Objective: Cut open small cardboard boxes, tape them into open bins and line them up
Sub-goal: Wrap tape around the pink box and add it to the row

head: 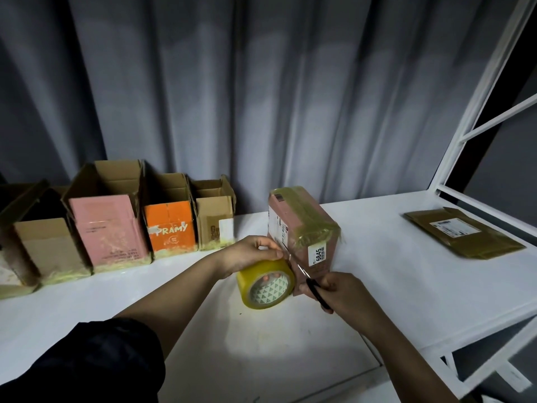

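Left hand gripping tape roll, right hand clasping scissors beside box edge.

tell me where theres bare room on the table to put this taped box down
Bare table lies between the taped box and the flat cardboard, and in front of the row of open boxes on the left. It is crowded round the tape roll and scissors.
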